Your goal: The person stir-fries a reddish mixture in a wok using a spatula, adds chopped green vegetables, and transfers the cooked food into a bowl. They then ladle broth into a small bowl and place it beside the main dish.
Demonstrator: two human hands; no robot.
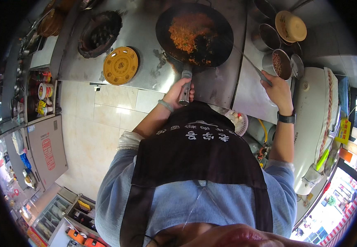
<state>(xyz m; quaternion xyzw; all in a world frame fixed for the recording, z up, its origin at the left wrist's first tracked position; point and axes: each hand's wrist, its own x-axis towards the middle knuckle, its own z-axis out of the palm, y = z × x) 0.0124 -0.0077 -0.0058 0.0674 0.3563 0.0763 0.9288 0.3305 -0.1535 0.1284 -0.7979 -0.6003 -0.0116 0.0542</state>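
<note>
My left hand is closed around the metal handle of a dark wok, which sits on the steel cooktop at the top middle. Reddish-orange fried food, in small pieces, lies in the wok's left and middle part. My right hand grips the handle end of a long metal utensil that slants up and left into the wok; its far end cannot be made out. A round yellow-brown patterned plate lies on the cooktop left of the wok handle.
A sooty burner opening is at the upper left. Right of the wok stand several metal pots, one holding small pinkish-brown pieces, and a yellow bowl. A large pale appliance stands at my right, and a white basket is below the counter edge.
</note>
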